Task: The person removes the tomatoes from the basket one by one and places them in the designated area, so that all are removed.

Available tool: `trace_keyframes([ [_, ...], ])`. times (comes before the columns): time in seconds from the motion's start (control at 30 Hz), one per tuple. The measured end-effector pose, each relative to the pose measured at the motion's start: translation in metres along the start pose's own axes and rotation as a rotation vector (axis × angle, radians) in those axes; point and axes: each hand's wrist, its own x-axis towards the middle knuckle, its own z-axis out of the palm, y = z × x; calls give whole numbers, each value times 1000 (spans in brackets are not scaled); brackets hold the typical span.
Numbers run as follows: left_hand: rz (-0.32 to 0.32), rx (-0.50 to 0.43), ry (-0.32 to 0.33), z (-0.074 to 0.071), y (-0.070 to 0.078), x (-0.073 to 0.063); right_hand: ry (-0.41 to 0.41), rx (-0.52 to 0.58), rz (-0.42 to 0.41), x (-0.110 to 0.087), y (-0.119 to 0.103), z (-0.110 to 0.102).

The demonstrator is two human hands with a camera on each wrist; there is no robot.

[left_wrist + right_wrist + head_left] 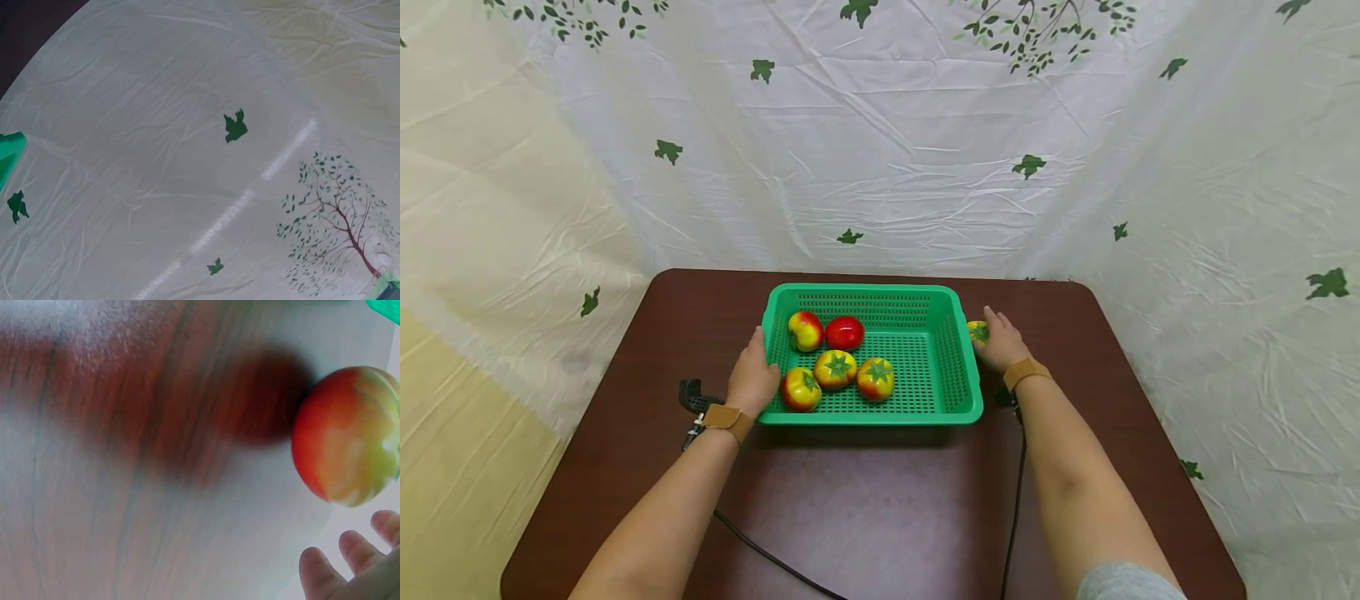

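Observation:
A green plastic basket (917, 418) stands on the table. In it, towards the left, lie several tomatoes: yellow-and-red ones with green leafy tops, such as the tomato (876, 380), and a glossy red one (845, 332). My left hand (752, 379) grips the basket's left rim, thumb over the edge and fingers along the outside. Just outside the right wall, my right hand (1002, 342) holds another yellow-and-red tomato (347, 437) between thumb and fingers. Three fingertips show below that tomato in the right wrist view; the thumb is hidden there. The left wrist view does not show the left hand.
The brown table (865, 517) has rounded corners. Light cloth walls (880, 167) with leaf prints rise behind and at the sides. A black cable (775, 562) trails from the left wrist and another black cable (1017, 500) from the right wrist.

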Motion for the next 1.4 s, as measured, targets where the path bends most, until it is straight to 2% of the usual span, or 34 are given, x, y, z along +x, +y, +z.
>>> trace_keyframes([
  [0.47,2,-1,0,2,-1,2,51,-24,-71,-5,-32,-32],
  [0.77,9,0,3,3,0,1,123,-85,-150,-6,-67,-44],
  [0.9,8,6,8,2,-1,1,121,-114,-198,-6,-84,-44],
  [1.4,18,12,14,2,-2,0,67,-147,-273,0,-134,-24],
])
